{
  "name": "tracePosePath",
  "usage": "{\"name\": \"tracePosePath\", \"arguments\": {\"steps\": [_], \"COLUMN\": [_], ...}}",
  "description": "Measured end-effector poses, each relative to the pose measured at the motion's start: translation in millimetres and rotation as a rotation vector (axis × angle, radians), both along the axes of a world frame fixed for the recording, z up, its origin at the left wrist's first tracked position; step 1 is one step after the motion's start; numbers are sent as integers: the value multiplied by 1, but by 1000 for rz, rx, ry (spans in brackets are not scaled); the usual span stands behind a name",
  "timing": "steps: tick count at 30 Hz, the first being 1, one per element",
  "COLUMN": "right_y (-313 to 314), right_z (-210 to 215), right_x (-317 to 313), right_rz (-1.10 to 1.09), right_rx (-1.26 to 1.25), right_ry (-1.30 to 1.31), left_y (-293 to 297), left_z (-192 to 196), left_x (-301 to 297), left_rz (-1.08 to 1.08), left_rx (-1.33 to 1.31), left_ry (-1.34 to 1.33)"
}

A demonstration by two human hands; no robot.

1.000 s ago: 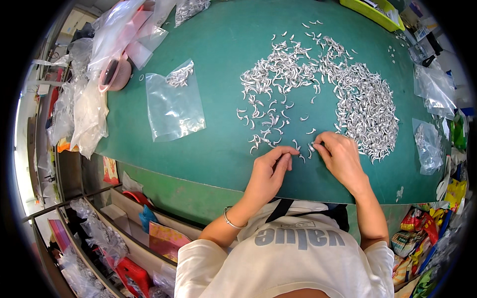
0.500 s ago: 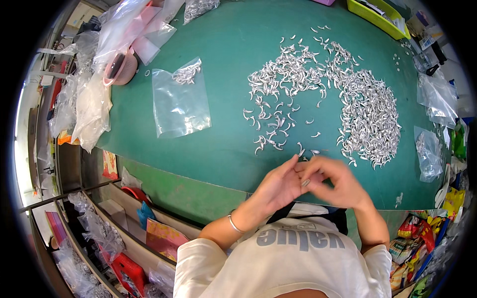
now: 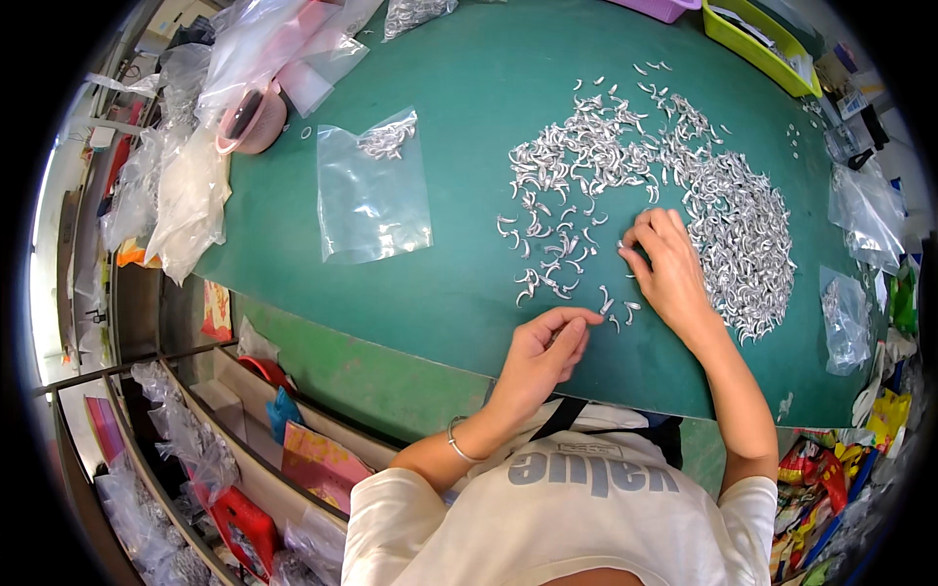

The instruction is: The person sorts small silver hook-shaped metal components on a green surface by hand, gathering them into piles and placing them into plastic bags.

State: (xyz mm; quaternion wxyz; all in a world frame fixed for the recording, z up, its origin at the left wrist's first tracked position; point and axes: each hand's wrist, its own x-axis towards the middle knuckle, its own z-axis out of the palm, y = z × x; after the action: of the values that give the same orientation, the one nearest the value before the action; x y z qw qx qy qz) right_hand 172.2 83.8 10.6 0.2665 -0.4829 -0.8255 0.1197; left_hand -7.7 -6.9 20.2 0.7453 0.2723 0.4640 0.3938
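Observation:
Small curved silver metal pieces lie heaped on the green table, with a looser spread to the left of the main pile. My right hand is over the table at the pile's left edge. Its thumb and fingers pinch a small silver metal piece that shows at the fingertips. My left hand is near the table's front edge, fingers curled in and thumb against the index finger. What it may hold is hidden. Just beyond its index fingertip lie several loose silver pieces.
A clear plastic bag with some silver pieces lies left of centre. Further left are a pink basket and plastic bags. A yellow-green tray stands far right. Another clear bag lies at the right edge.
My hands have parted. The right one moved away from me to the loose pieces by the pile, and the left one curled its fingers. The whole view shifted slightly.

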Motion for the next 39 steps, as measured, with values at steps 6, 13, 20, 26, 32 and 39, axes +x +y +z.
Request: {"name": "tracePosePath", "arguments": {"steps": [6,13,20,26,32,39], "right_y": [-3,16,13,18,17,31], "right_z": [10,13,-5,5,-8,24], "right_x": [3,-2,-35,-30,-31,1], "right_rz": [106,159,-129,-47,19,77], "right_rx": [-1082,-1069,-273,-318,-238,-1221], "right_ry": [1215,1517,145,34,-5,1196], "left_y": [16,44,59,67,73,74], "left_z": [-6,-4,-9,-14,-20,-12], "left_x": [-32,-38,-34,-36,-32,-54], "left_rz": [5,87,-13,-110,-130,-18], "left_rx": [518,699,741,820,802,151], "left_ry": [716,994,1084,1174,1187,71]}}
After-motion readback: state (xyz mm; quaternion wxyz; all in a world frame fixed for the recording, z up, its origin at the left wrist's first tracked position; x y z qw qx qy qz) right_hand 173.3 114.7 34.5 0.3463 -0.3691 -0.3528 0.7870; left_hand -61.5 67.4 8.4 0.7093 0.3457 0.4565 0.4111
